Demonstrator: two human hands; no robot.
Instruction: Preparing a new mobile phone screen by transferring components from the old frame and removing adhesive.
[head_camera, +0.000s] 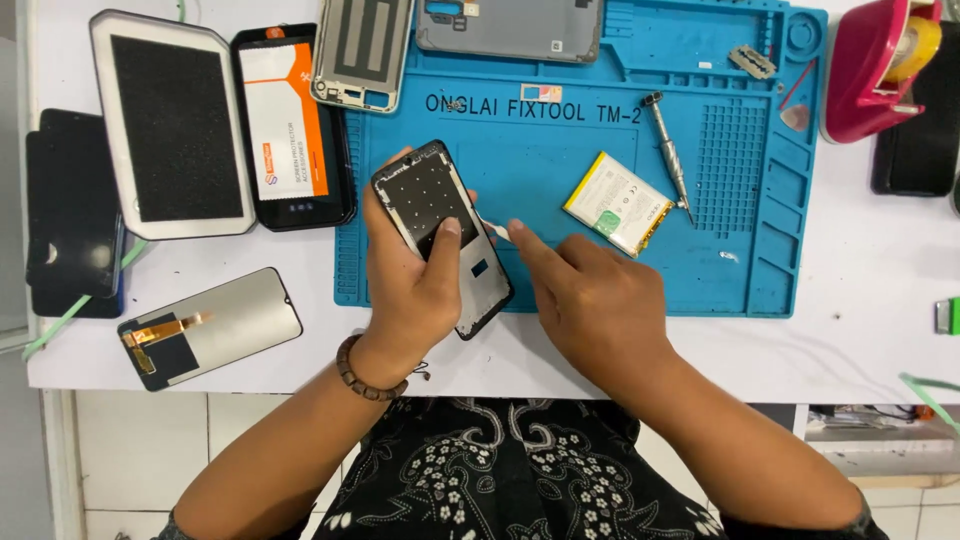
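While left hand (415, 285) grips frame (443, 235), strip (493, 229) (tiny) blurs.

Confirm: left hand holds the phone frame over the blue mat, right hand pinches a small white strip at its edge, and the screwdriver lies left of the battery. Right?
Not quite. In the head view the screwdriver lies right of the battery, not left. The rest stands: left hand holds the phone frame over the blue mat, right hand pinches the white strip.

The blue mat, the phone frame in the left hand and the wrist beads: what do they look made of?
Blue mat: probably silicone or soft rubber, matte, with moulded compartments and a grid of ridges. Phone frame: seemingly black plastic, dull finish, scuffed pale along its lower edge; the left hand holds it. Wrist beads: round, brown, wood-like, though that is uncertain.
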